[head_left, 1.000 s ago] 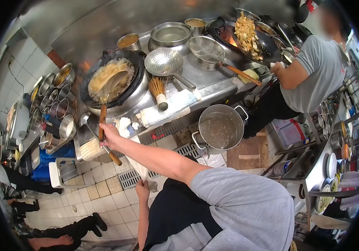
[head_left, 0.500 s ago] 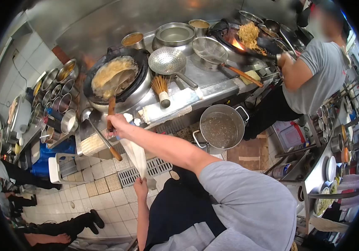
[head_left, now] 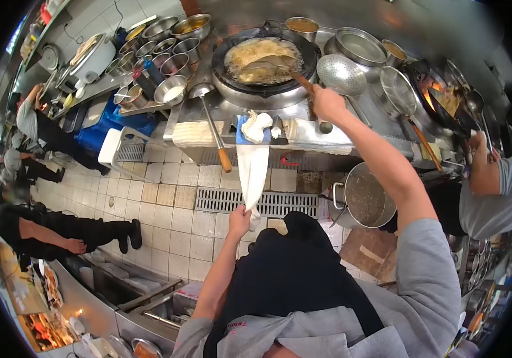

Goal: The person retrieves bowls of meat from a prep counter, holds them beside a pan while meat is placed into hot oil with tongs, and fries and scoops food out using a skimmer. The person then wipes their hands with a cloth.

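My right hand [head_left: 328, 106] is closed round the wooden handle [head_left: 302, 82] of a wide metal skimmer [head_left: 271, 61]. Its head lies in the foaming oil of a black wok [head_left: 223, 67], over pale, bubbling food [head_left: 256, 51]. Lower down, my left hand [head_left: 240, 221] grips the bottom end of a white cloth [head_left: 252, 170]. That cloth hangs down over the stove's front edge, its upper part bunched near a blue patch [head_left: 245, 136]. A ladle [head_left: 211, 119] with a wooden grip rests left of the cloth. Under my right forearm, a brush end [head_left: 326, 127] shows.
A perforated strainer [head_left: 340, 75] and a mesh strainer [head_left: 398, 89] lie right of the wok. A large pot [head_left: 358, 197] stands on the floor. At right, a co-worker [head_left: 491, 185] handles a flaming wok [head_left: 447, 107]. A white stool [head_left: 109, 149] stands left; metal bowls [head_left: 175, 64] crowd the counter.
The view has turned, so the wok sits nearer the middle. My right hand has swung the skimmer's handle from the wok's front to its right side. My left hand still holds the cloth.
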{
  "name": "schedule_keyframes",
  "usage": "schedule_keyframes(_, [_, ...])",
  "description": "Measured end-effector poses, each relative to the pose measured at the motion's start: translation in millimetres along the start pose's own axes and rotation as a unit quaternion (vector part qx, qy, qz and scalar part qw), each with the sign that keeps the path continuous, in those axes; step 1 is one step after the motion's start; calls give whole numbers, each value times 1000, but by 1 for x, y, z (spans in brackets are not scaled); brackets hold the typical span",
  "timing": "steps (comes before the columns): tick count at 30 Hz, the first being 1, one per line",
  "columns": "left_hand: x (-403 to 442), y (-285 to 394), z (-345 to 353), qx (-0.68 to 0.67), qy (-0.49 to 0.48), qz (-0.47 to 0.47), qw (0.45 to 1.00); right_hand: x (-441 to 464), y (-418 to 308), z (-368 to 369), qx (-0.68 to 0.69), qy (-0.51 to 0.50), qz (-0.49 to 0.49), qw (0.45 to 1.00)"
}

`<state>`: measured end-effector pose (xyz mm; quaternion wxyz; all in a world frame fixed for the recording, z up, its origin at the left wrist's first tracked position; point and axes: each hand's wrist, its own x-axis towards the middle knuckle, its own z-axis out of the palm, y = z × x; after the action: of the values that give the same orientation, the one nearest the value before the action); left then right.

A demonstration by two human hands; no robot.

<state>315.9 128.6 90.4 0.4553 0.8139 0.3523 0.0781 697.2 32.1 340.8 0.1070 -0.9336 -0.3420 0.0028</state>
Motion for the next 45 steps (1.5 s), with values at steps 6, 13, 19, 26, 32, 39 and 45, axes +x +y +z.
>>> schedule_keyframes(6, [-1,3,-5,10,5,-25,1000,51,78,-22,64,9,-140,988])
schedule_keyframes(13, [-4,10,4,-7,30,-24,999,75,118,-71,397,-264,124,870])
schedule_keyframes(19, [-6,20,10,1,44,-50,998,89,137,-10,595,-361,205,688])
schedule_keyframes(26, [-9,21,18,-19,48,-97,994,61,125,-8,649,-357,187,645])
schedule_keyframes(32, [-11,28,18,-7,47,-87,995,65,127,-2,629,-341,151,683])
schedule_keyframes(39, [-9,30,22,22,33,-69,997,73,79,33,487,-207,79,845])
schedule_keyframes(45, [-8,26,21,7,46,-71,996,86,67,65,269,52,-69,959])
